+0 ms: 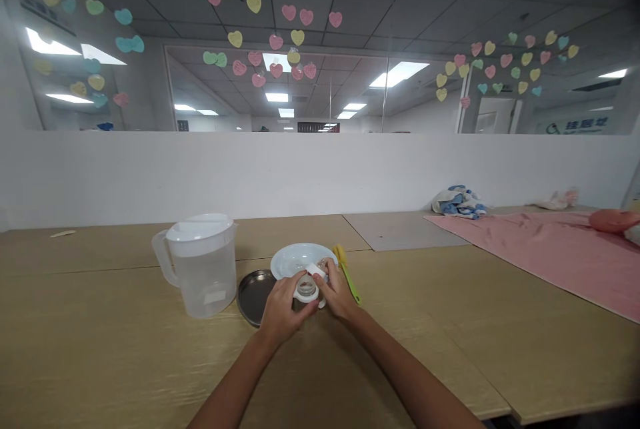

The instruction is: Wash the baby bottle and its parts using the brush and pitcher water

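My left hand (283, 312) is closed around a baby bottle (306, 286), whose clear round mouth and white collar face up toward me. My fingers hide most of its body. Close against it, my right hand (340, 292) grips a white bottle cap (316, 270) with a clear part at its far side. The cap is just above and right of the bottle's mouth; I cannot tell whether they touch. Right behind both hands stands a white bowl (287, 257) with something clear in it. A brush (349, 275) with yellow bristles and a green handle lies beside my right hand.
A lidded clear pitcher (207, 282) stands at left. Between it and my left hand is a dark round metal tray (253, 295). A pink cloth (545, 249) covers the table's right side, with a crumpled blue-and-white cloth (459, 202) near the wall.
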Motion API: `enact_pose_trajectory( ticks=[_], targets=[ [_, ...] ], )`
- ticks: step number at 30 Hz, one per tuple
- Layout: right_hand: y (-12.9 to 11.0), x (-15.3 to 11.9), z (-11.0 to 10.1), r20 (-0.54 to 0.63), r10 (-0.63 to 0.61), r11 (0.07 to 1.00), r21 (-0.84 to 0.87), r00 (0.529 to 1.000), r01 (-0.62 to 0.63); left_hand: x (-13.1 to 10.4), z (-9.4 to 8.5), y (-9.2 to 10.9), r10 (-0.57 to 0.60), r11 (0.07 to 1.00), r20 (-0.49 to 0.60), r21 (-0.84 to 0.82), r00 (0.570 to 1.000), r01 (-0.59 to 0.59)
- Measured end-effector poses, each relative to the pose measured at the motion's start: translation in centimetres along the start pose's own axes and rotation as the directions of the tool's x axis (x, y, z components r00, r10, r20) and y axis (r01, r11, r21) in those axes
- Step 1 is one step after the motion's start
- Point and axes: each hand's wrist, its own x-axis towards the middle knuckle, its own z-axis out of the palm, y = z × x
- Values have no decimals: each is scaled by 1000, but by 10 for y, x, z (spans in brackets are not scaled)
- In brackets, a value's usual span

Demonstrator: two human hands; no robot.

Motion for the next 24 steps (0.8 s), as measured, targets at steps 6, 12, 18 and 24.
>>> enact_pose_trajectory(
  ticks=[6, 12, 18, 24],
  targets=[
    [-10, 2, -4, 89, 43, 998, -53, 995, -39, -1, -3, 1, 15, 998, 7, -66, 1000, -15],
    [-16, 2, -5, 92, 56, 997, -56, 994, -51, -2, -5, -7, -51, 962, 5, -268, 999, 51],
    [-2, 3, 2, -82, 46, 998, 40, 996, -43, 2, -5, -14, -127, 974, 62, -182, 990, 136],
    [1, 3, 4, -229, -9, 999, -41, 973, 0, 1, -3, -20, -152, 988, 27, 20, 988, 152]
  ],
)
